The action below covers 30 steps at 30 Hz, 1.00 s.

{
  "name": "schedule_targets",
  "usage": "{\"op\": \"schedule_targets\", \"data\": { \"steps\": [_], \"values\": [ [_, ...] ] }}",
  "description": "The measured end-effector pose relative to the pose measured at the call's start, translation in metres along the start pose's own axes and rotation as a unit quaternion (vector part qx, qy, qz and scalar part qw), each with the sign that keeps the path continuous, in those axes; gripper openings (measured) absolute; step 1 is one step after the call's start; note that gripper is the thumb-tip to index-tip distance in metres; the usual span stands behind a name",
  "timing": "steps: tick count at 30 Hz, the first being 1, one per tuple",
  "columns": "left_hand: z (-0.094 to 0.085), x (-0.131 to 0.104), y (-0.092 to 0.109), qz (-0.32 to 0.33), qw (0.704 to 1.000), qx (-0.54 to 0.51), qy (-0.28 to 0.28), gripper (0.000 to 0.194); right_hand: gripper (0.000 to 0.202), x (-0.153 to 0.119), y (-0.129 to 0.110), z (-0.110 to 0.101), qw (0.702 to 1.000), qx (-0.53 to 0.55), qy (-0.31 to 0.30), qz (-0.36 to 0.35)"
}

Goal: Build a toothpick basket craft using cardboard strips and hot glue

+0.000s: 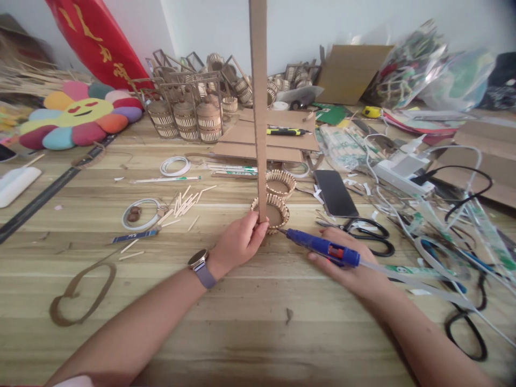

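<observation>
A long cardboard strip (260,107) stands upright, its lower end pinched between the thumb and fingers of my left hand (242,236). My right hand (350,263) is wrapped round a blue glue gun (322,246), whose nozzle points left, close to the strip's base. Just behind my left fingertips lies a small round basket (278,213), edged with short wooden sticks; the strip partly covers it. A second such basket (282,184) sits right behind it. Whether the nozzle touches the near basket, I cannot tell.
A phone (335,192) and black-handled scissors (373,231) lie beyond my right hand. Loose short sticks (187,204) and a tape roll (141,214) are at left. Small stick-sided barrels (185,119) stand at the back. A white power strip (403,169) trails cables at right.
</observation>
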<state>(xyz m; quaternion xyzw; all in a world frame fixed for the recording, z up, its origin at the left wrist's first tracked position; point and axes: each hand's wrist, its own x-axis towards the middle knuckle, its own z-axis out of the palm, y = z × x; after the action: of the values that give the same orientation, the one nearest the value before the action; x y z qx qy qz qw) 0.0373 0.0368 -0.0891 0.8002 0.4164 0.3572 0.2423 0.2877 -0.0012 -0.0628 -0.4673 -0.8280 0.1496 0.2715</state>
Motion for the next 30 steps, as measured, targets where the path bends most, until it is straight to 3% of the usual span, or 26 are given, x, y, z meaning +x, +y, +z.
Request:
{"op": "schedule_targets", "data": {
  "steps": [30],
  "values": [
    [-0.0005, -0.0001, -0.0001, -0.009, 1.0, 0.013, -0.006, 0.02, 0.036, -0.0002, -0.0032, 0.0001, 1.0, -0.009, 0.003, 0.027]
  ]
}}
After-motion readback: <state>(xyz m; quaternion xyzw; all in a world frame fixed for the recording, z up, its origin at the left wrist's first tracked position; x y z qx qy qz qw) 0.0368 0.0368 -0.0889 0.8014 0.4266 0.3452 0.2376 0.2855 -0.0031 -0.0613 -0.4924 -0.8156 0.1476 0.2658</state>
